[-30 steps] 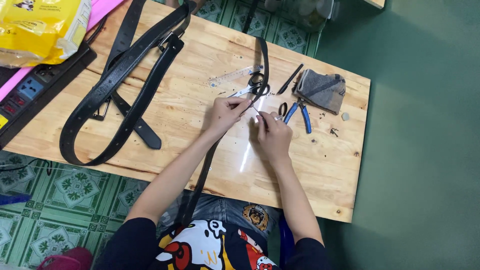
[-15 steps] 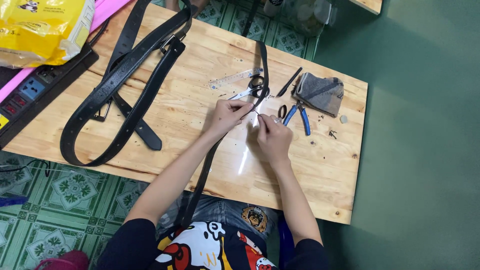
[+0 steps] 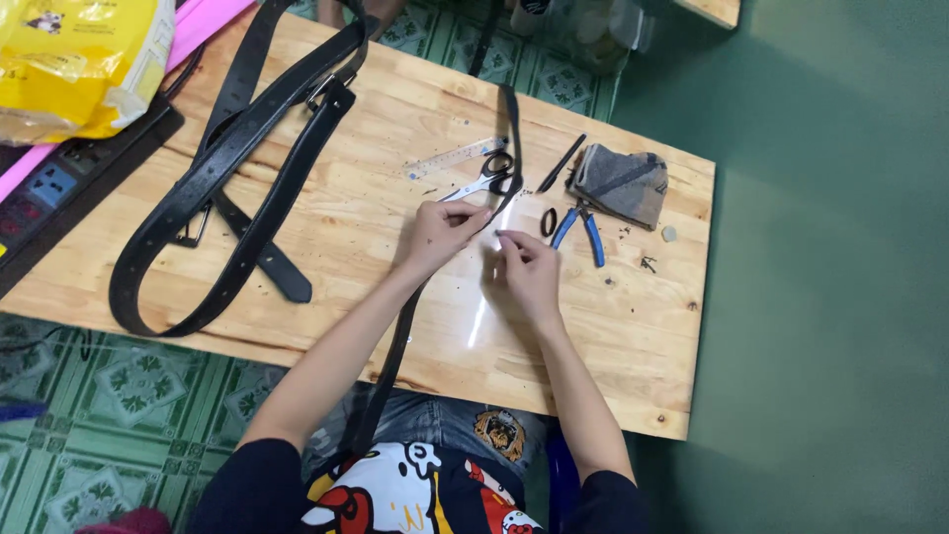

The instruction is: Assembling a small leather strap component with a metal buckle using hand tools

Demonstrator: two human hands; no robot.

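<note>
Wooden tabletop (image 3: 326, 227) is seen from above, set over green patterned floor tiles (image 3: 129, 396). Left hand (image 3: 440, 232) is closed on a narrow black belt strap (image 3: 509, 138), pinched near the middle of the tabletop; the strap is run from the far edge, past the hand, and down off the near edge toward the lap. Right hand (image 3: 529, 272) is held just right of the left hand, fingertips drawn together over something small; what is pinched cannot be told. Scissors (image 3: 484, 180) are laid just beyond the left hand, touching the strap, with a clear ruler (image 3: 455, 156) just past them. A black pen (image 3: 560, 163) is placed right of the strap. Blue-handled pliers (image 3: 583, 232) and a small black loop (image 3: 548, 222) are found just right of the right hand, and a folded grey cloth (image 3: 623, 183) beyond the pliers. Small dark bits (image 3: 647, 263) are scattered right of the pliers. Wide black belts (image 3: 237, 178) are looped well left of the hands. A power strip (image 3: 59, 188), pink sheet (image 3: 198, 25) and yellow bag (image 3: 79, 59) are seen at the far left corner.
</note>
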